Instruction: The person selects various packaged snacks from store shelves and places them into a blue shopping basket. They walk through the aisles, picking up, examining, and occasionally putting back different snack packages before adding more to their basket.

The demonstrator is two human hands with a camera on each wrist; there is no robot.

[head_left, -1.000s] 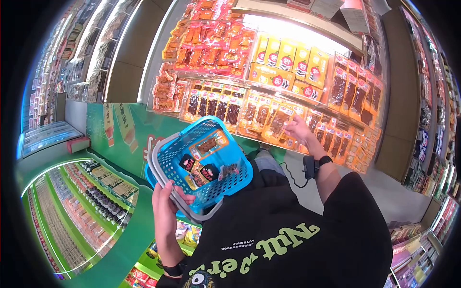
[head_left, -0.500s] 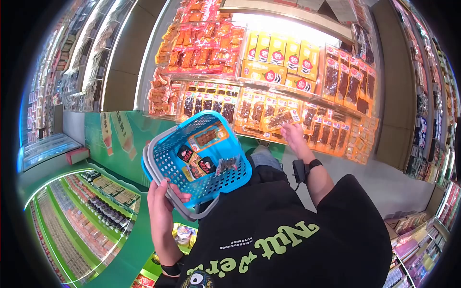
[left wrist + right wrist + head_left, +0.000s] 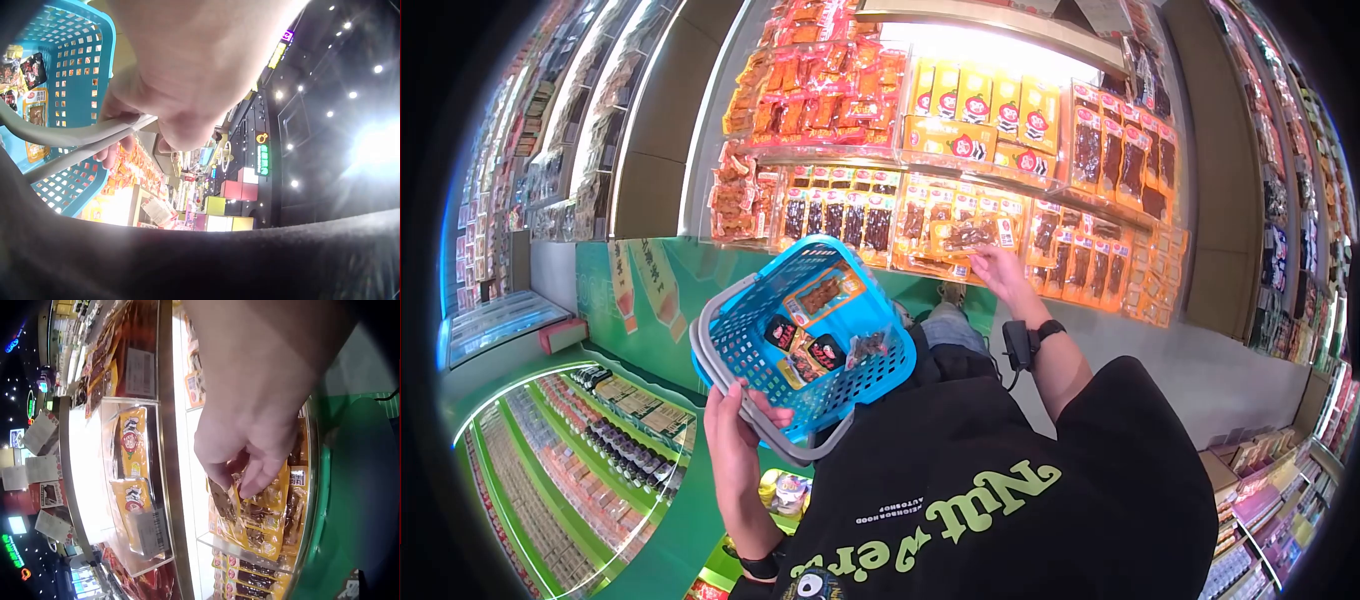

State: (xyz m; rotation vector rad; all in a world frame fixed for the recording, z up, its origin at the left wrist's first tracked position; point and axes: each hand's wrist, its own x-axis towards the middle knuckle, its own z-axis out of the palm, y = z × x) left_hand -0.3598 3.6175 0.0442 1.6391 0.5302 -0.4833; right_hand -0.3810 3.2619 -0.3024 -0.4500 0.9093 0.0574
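Observation:
My left hand (image 3: 734, 425) grips the grey handles (image 3: 784, 448) of a blue plastic basket (image 3: 890, 370), also seen in the left wrist view. In the basket lie an orange snack packet (image 3: 820, 295), black-topped packets (image 3: 827, 351) and a clear packet with dark contents (image 3: 867, 348). At the lower shelf bin, my right hand (image 3: 1002, 279) pinches the edge of an orange-and-clear snack packet (image 3: 972, 234) between thumb and fingers. That packet lies tilted over similar packets, and the right wrist view shows the fingertips (image 3: 251, 486) at it.
Beside that bin stand more bins of dark snack strips (image 3: 835, 215). Above are yellow boxes (image 3: 948, 140) and red snack bags (image 3: 810, 105). Clear dividers and a shelf lip edge the bins. A green-lit display (image 3: 580, 470) stands at the left, grey floor (image 3: 1140, 390) at the right.
The packet in my right hand has turned from upright to lying nearly sideways over the bin. The right hand has moved slightly left. My left hand keeps hold of the basket handles.

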